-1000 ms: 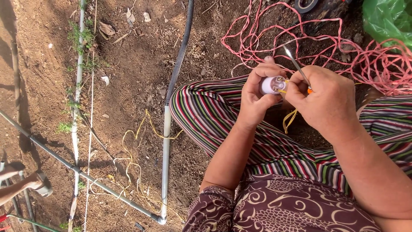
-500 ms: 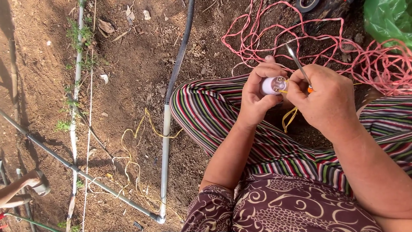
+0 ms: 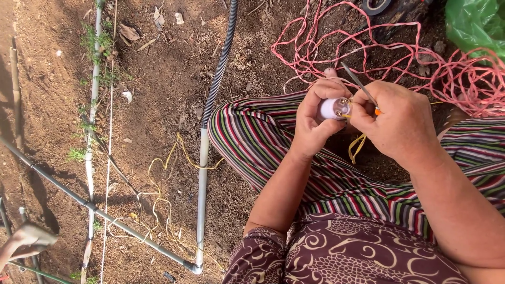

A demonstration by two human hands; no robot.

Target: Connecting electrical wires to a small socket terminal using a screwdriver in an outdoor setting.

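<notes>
My left hand is wrapped around a small white socket-like fitting with metal contacts at its open end, held above my striped trouser knee. My right hand pinches a thin metal screwdriver with an orange handle, its shaft slanting up to the left, and its fingers touch the fitting. A yellow wire hangs down from between the two hands. The screwdriver's tip is hidden by my fingers.
A tangle of pink wire lies on the soil beyond my knees, with a green plastic bag at the top right. A white pipe joined to black corrugated conduit runs down the ground. Loose yellow wire lies left. Another person's foot shows at bottom left.
Both hands stay on the fitting with only slight finger movement. The foot at the bottom left has shifted a little.
</notes>
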